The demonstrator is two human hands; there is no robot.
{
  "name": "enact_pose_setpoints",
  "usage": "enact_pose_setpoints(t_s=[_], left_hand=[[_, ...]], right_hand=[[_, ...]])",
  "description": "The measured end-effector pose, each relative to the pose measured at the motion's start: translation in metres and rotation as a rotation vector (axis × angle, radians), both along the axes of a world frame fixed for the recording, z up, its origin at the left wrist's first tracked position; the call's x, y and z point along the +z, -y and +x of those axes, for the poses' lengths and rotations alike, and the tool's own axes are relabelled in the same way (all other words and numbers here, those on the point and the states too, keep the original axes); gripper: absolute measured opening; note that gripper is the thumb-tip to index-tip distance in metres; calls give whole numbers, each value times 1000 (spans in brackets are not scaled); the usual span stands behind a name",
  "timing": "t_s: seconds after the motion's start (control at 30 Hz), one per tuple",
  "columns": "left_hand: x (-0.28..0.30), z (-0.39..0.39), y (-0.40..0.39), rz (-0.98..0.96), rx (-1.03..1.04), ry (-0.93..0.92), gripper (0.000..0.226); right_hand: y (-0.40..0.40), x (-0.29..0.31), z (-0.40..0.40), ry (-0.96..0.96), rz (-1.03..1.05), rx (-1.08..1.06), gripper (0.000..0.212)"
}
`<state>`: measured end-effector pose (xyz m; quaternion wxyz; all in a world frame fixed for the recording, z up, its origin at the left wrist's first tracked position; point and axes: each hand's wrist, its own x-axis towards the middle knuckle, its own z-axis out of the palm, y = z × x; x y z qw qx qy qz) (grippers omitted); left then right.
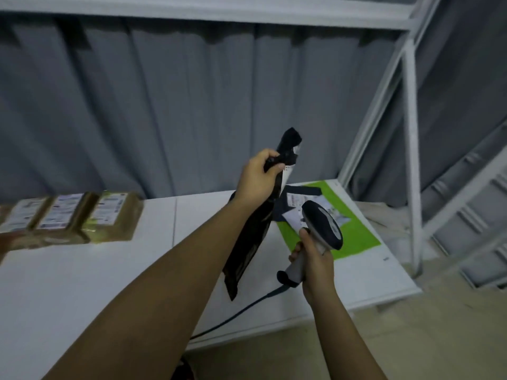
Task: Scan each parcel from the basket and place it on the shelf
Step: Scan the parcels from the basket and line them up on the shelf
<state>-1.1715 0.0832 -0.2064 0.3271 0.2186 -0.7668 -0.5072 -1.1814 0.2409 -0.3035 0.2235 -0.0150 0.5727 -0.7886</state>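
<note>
My left hand (259, 175) grips the top of a flat black plastic parcel (248, 239), which hangs edge-on above the white shelf board (109, 270). A white label shows near its upper edge. My right hand (315, 257) holds the grey handle of a barcode scanner (322, 224) just right of the parcel, its dark head tilted up and to the right. The scanner's cable (241, 308) runs down to the lower left. The basket is out of view.
Three brown padded parcels (74, 215) with white labels lie in a row at the shelf's left. A green mat (354, 229) with another dark parcel (299, 198) lies at the shelf's right end. White shelf posts (410, 149) stand right; a grey curtain hangs behind.
</note>
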Motion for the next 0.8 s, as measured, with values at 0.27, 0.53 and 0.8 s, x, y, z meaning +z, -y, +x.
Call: enact_pose_setpoints(t_s=[0.27, 0.53, 0.8], left_hand=[[-11, -90, 9, 150, 65, -104, 5], [-90, -122, 55, 148, 163, 191, 16], [-139, -143, 80, -29, 28, 457, 6]], right_hand=[[-17, -2, -47, 36, 3, -151, 11], [0, -40, -69, 70, 67, -171, 12], [29, -63, -83, 135, 99, -221, 10]])
